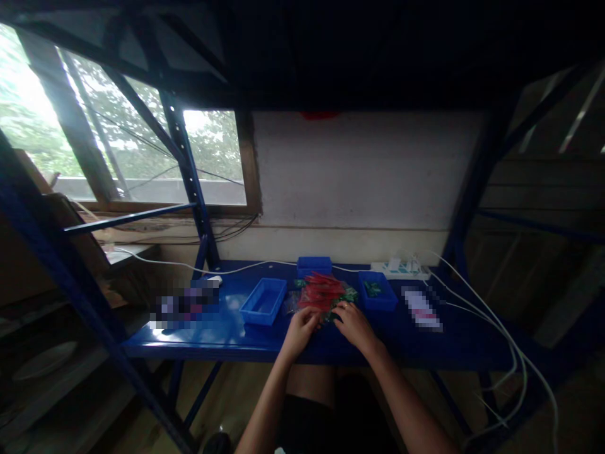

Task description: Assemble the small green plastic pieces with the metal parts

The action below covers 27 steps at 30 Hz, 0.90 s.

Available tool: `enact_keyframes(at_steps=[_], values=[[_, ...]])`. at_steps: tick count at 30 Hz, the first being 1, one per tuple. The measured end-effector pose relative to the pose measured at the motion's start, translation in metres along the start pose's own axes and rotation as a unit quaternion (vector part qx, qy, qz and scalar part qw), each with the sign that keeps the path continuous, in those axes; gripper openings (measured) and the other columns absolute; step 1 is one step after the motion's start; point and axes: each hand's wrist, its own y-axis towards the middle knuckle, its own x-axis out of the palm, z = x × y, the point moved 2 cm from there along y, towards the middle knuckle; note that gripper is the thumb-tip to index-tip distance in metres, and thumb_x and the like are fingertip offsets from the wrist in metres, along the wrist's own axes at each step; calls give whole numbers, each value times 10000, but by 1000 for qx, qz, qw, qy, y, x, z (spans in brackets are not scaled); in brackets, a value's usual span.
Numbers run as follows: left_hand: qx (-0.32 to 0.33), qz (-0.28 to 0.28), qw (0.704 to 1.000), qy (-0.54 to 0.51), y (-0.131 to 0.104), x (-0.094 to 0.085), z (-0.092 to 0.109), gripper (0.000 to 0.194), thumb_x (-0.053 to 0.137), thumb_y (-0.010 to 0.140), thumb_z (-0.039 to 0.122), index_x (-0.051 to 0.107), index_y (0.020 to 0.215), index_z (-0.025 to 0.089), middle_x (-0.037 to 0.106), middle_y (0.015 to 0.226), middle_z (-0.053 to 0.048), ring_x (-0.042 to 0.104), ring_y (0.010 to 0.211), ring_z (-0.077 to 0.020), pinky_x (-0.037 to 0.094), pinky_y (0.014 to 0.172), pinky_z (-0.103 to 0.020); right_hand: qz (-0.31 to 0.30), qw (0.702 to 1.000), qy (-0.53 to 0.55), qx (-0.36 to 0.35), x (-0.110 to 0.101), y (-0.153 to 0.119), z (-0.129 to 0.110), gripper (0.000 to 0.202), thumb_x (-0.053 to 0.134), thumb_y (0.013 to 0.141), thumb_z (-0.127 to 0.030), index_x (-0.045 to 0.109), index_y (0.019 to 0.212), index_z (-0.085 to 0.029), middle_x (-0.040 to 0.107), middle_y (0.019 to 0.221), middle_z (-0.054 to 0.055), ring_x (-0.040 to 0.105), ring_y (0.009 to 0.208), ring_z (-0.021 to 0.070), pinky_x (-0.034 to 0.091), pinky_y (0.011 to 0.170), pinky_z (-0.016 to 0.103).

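On the blue table (227, 340), a pile of red packets (322, 289) lies in front of me, with small green pieces (350, 294) and clear plastic at its edges. My left hand (305, 326) is at the near left edge of the pile, its fingers pinched together on something too small to make out. Just to the right, my right hand (350, 321) rests at the near edge of the pile, fingers bent and somewhat apart; its fingertips are partly hidden among the plastic. A narrow gap separates the two hands.
Left of the pile stands a blue tray (265, 302). Another blue tray (377, 291) at the right holds green pieces, and a third (314, 265) sits behind. A white power strip (399, 271) with cables lies at the back right. Blurred items lie at both sides.
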Motion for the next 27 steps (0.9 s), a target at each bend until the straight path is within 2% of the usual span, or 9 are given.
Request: enact_keyframes(at_steps=[3, 5, 9, 11, 16, 20, 25, 27], values=[[-3, 3, 1000, 4, 0, 0, -1, 299, 572, 779, 410, 656, 805, 124, 637, 658, -32, 552, 582, -135, 419, 546, -226, 21, 999, 1, -24, -3, 3, -2, 226, 515, 828, -115, 708, 884, -219, 673, 1007, 81, 592, 975, 225, 440, 879, 319], [-11, 6, 1000, 1, 0, 0, -2, 309, 581, 772, 415, 661, 820, 121, 646, 675, -41, 559, 586, -138, 423, 545, -227, 59, 998, 25, -28, -7, 4, -4, 241, 476, 855, -128, 698, 853, -221, 678, 951, 78, 596, 937, 220, 441, 867, 324], [-24, 12, 1000, -8, 0, 0, -3, 321, 604, 758, 425, 663, 835, 119, 651, 684, -46, 563, 581, -134, 434, 546, -228, 157, 980, 118, 0, -20, 6, -5, 245, 433, 875, -197, 674, 831, -215, 681, 863, 86, 610, 888, 233, 444, 848, 341], [-24, 15, 1000, -11, 1, 0, -3, 316, 615, 752, 425, 657, 832, 121, 648, 682, -41, 566, 578, -133, 439, 547, -229, 184, 963, 195, 27, -24, 5, -5, 214, 454, 862, -254, 660, 820, -218, 682, 820, 77, 624, 826, 232, 458, 795, 333], [-14, -2, 1000, -22, 1, 4, -1, 305, 652, 731, 402, 637, 860, 126, 636, 673, -23, 581, 592, -134, 446, 569, -231, 134, 902, 402, 85, -14, -1, -6, 226, 549, 783, -439, 606, 730, -226, 641, 658, 23, 593, 630, 199, 449, 589, 283], [-15, 5, 999, -39, 3, 5, -2, 314, 663, 718, 398, 594, 868, 131, 623, 655, -11, 581, 577, -134, 445, 564, -234, 114, 861, 477, 137, -3, -9, -1, 315, 578, 726, -518, 585, 726, -203, 597, 629, 17, 549, 575, 180, 399, 481, 254], [-17, 3, 999, -28, 3, 4, 0, 412, 675, 703, 398, 568, 1002, 134, 591, 599, 24, 552, 529, -122, 416, 536, -222, 120, 843, 503, 149, -2, -17, 4, 338, 610, 718, -525, 591, 729, -188, 564, 585, -3, 496, 524, 143, 384, 495, 245], [-14, -9, 1000, -4, 2, 5, 2, 399, 660, 715, 414, 587, 986, 130, 570, 583, 30, 532, 521, -116, 396, 524, -218, 128, 839, 507, 151, -3, -19, 5, 343, 610, 724, -528, 595, 730, -186, 536, 561, -19, 470, 509, 130, 374, 498, 242]])
